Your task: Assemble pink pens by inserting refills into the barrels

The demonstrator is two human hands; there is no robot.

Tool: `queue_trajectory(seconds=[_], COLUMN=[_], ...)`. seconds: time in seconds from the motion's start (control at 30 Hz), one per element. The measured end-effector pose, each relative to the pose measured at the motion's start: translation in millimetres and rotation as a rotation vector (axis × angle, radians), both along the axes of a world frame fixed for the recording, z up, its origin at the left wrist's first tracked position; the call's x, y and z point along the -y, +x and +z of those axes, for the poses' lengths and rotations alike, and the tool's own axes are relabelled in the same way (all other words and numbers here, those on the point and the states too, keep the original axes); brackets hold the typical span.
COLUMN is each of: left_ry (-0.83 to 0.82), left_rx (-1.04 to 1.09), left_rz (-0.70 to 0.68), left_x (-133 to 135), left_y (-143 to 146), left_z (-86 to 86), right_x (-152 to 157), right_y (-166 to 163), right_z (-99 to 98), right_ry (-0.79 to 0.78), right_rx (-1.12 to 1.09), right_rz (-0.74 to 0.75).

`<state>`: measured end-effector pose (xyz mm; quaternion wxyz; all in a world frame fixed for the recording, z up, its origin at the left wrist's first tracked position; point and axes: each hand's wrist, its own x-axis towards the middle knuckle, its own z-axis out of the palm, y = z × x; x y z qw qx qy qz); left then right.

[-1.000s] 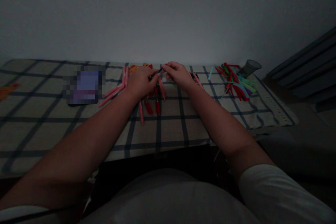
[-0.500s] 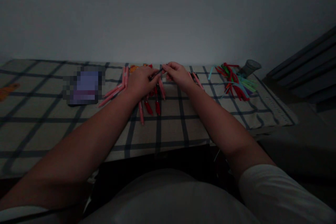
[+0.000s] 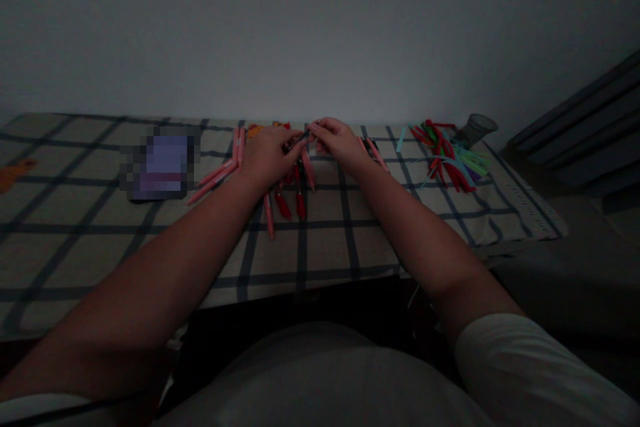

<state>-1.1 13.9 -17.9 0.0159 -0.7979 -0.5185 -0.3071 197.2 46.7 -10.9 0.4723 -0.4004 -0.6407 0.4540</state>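
My left hand is closed around a thin dark pen-like stick that points up and to the right. At its far end, the fingertips of my right hand are pinched together on the tip. The picture is too dark to tell the stick's exact kind. Slim pink pen-like sticks lie left of and under my left hand. Two red pieces with rounded ends stick out below it. More pink and dark sticks lie beside my right wrist.
A checked cloth covers the table against a pale wall. A blurred-out phone-like object lies at left, and an orange piece at the far left edge. At right are red, green and blue strips and a dark cup.
The fingertips of my right hand have shifted slightly at the stick's tip. My left hand and the things on the cloth look unmoved.
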Motion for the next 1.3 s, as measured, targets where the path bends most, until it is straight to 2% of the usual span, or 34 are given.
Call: queue_trajectory(seconds=[0.37,0.6,0.83,1.3], left_ry=[-0.013,0.046,0.009,0.054], left_rx=[-0.038,-0.041,-0.042,-0.034], left_rz=[0.023,0.023,0.018,-0.015], left_x=[0.8,-1.5,1.5,-3.6], left_y=[2.0,2.3,1.1,-1.4], left_z=[2.5,-2.0,1.3,-3.9], right_x=[-4.5,-1.6,1.7,-3.4], right_y=[5.3,4.3,2.8,3.8], right_z=[-3.7,-0.9,1.6,-3.5], right_ry=[0.031,0.03,0.019,0.053], right_rx=[0.04,0.086,0.067,0.05], right_rz=[0.036,0.031,0.037,0.033])
